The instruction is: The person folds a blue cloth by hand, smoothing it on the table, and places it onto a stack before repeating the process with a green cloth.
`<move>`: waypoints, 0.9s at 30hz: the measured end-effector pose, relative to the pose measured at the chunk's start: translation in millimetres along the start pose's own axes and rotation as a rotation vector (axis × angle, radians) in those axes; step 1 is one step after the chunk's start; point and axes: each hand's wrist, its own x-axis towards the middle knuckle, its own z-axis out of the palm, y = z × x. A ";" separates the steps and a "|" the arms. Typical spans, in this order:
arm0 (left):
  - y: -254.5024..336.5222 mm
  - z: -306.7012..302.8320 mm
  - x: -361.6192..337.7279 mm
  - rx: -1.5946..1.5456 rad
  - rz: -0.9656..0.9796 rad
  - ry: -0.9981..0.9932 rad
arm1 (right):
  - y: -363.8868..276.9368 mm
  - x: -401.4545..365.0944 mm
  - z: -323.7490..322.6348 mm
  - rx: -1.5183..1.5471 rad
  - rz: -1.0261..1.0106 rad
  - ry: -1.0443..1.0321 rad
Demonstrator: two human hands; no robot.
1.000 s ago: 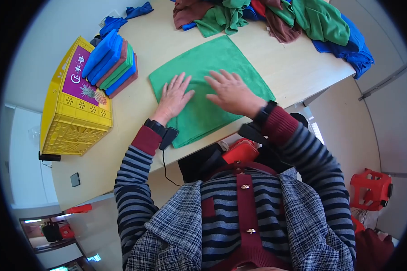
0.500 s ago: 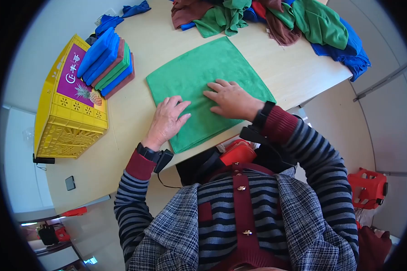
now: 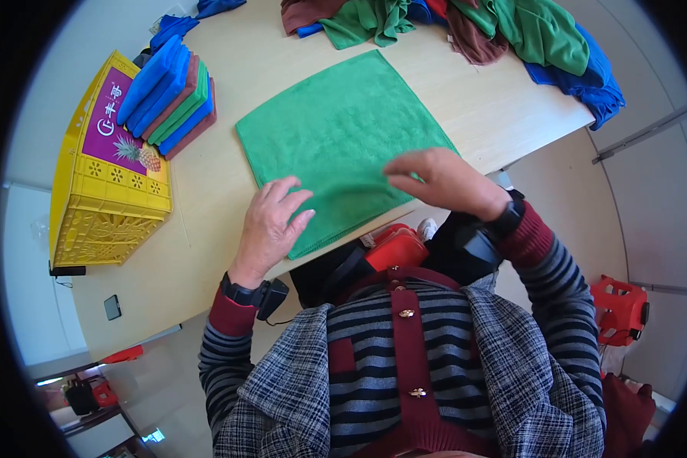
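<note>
A green towel (image 3: 336,122) lies spread as a flat square on the table before me, with a slight ridge near its front part. My left hand (image 3: 271,225) is over the towel's left front edge, its fingers bent and apart from the thumb, holding nothing. Over the right front part of the towel is my right hand (image 3: 439,179), somewhat blurred, with fingers together and a gap to the thumb. Nothing shows between its fingers. Dark bands sit on both wrists.
A yellow crate (image 3: 118,191) stands at the left, and folded blue, brown and green towels (image 3: 172,99) lean against it. Loose towels (image 3: 542,38) heap at the far right, some hanging over the table edge. A small dark flat object (image 3: 112,307) lies at the near left.
My right hand has moved right and toward me, its fingers now less spread. My left hand has shifted slightly left and nearer. The view has shifted a little; the towel stays spread.
</note>
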 end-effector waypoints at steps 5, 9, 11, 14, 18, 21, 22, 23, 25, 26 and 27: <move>26.3 34.9 8.5 0.086 0.060 0.053 | 28.3 55.1 59.4 -0.339 -0.187 0.470; 35.6 40.2 -11.3 0.101 0.051 0.001 | 44.7 62.5 74.6 -0.523 -0.140 0.599; 32.4 34.6 -27.8 0.061 -0.029 -0.021 | 59.0 54.7 69.2 -0.561 -0.067 0.630; 29.8 29.2 -48.6 0.039 -0.080 -0.014 | 78.4 43.6 55.8 -0.600 0.008 0.649; 27.3 24.0 -58.6 0.032 -0.105 0.018 | 92.1 36.3 48.1 -0.637 0.060 0.668; 27.4 21.0 -59.1 0.030 -0.137 0.029 | 91.7 29.5 44.1 -0.654 0.089 0.667; 28.0 22.5 -57.1 0.023 -0.145 0.074 | 90.2 29.2 42.5 -0.661 0.113 0.665; 28.6 23.7 -55.4 0.020 -0.155 0.119 | 86.8 31.6 42.7 -0.665 0.134 0.661; 31.4 26.8 -50.5 0.029 -0.176 0.166 | 72.0 35.3 44.7 -0.655 0.093 0.648; 34.4 31.0 -44.9 0.033 -0.158 0.186 | 64.3 35.8 46.5 -0.649 0.072 0.636; 37.4 35.6 -39.9 0.035 -0.139 0.206 | 58.3 36.6 49.3 -0.645 0.053 0.625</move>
